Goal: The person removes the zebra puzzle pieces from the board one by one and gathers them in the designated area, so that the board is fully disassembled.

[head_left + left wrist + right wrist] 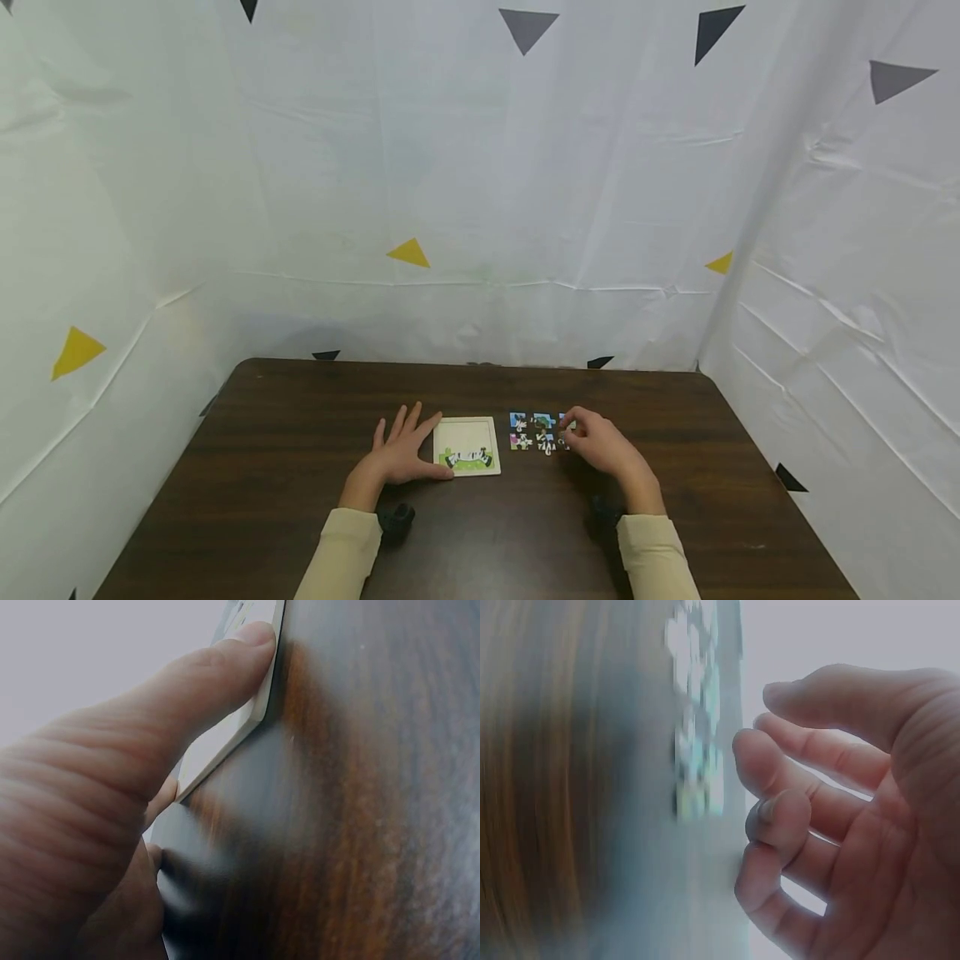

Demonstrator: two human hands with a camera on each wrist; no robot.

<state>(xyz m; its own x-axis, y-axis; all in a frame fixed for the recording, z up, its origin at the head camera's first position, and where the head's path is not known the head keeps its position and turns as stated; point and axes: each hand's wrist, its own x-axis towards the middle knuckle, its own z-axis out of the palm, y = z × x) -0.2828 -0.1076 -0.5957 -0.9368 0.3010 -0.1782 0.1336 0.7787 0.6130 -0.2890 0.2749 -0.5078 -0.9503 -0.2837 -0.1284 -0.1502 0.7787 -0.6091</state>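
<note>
A pale square puzzle tray (467, 429) lies on the table, with a green picture strip with black-and-white shapes (469, 459) along its near side. My left hand (401, 454) spreads its fingers at the tray's left side; the thumb (232, 664) rests on the near edge, and the index fingertip touches near the far left corner. Right of the tray, several colourful jigsaw pieces (521, 441) lie in two rows. Above the rightmost pieces hovers my right hand (606, 446), fingers loosely bent. In the right wrist view nothing shows between its thumb and fingers; the pieces look blurred there.
The dark wooden table (495, 542) extends on all sides of the tray and pieces. White sheeting (480, 167) with grey, black and yellow triangles stands behind the table and along both sides.
</note>
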